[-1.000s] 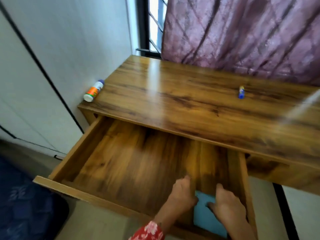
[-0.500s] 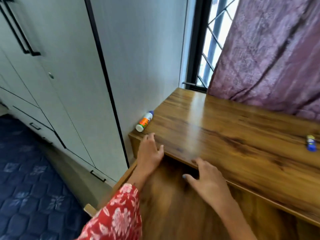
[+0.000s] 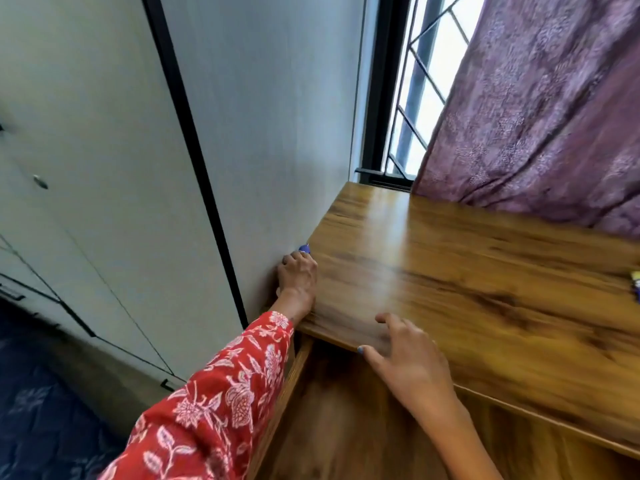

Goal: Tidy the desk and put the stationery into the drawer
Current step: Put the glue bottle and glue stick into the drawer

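Wooden desk top [image 3: 485,271], glossy and grain-streaked, running from the grey wardrobe side [image 3: 270,133] at left to the purple curtain [image 3: 554,116] at the back. At the far left edge of the top, hard against the wardrobe side, left hand [image 3: 298,277] curled over a small tube [image 3: 304,249], only its blue cap end peeking out past the knuckles; fingers wrapped round it, body of the tube hidden beneath the hand. Red floral sleeve [image 3: 214,410] trailing back from that wrist. Right hand [image 3: 405,355] spread flat, fingers straight and relaxed, resting on the front edge of the desk top, gripping nothing. Below the top, open drawer [image 3: 339,438] pulled out toward the viewer, wooden floor in view, blurred and shadowed; contents of the visible part not to be made out, the rest cut off by the frame and the arms. At the far right edge of the top, well apart from both hands, a small blue and yellow item [image 3: 636,287], mostly cropped by the frame. Window grille [image 3: 415,98] bright behind the desk's back corner.
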